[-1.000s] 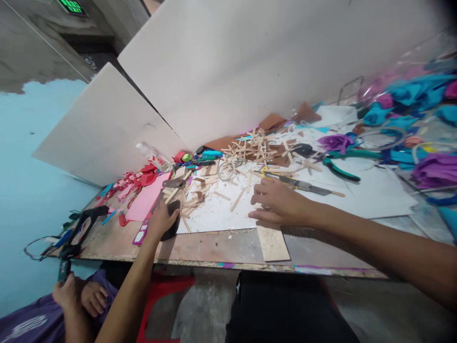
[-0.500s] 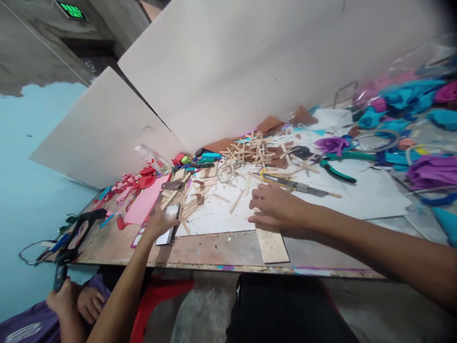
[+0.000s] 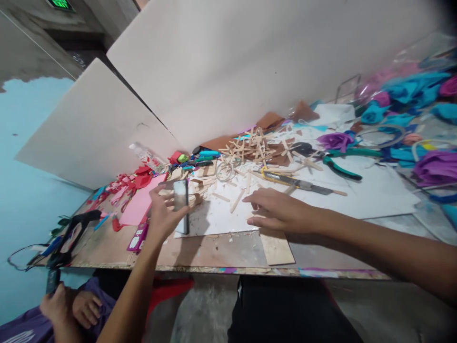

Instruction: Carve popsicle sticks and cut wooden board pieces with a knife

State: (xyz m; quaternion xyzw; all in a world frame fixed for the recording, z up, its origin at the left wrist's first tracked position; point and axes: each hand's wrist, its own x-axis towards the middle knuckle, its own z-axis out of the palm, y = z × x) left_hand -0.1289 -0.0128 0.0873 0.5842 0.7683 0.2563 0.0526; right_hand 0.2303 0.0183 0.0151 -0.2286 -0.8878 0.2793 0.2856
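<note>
My left hand (image 3: 162, 214) grips a dark phone (image 3: 181, 205) and holds it upright on its edge above the white sheet (image 3: 217, 216). My right hand (image 3: 276, 209) lies flat, fingers spread, on that sheet near a thin wooden board (image 3: 276, 247) at the table's front. Loose wooden sticks (image 3: 228, 193) are scattered between the two hands, and a pile of glued stick crosses (image 3: 252, 145) lies further back. A yellow utility knife (image 3: 296, 182) rests just beyond my right hand.
Green pliers (image 3: 341, 166), purple and blue paper flowers (image 3: 421, 157) crowd the right side. Pink and red paper scraps (image 3: 137, 190) and a black strap (image 3: 73, 233) lie at the left. White boards (image 3: 232, 62) stand behind. Another person's hands (image 3: 71, 305) are at the lower left.
My left hand has lifted the phone off the table and turned it upright, moving it slightly right. My right hand has barely shifted.
</note>
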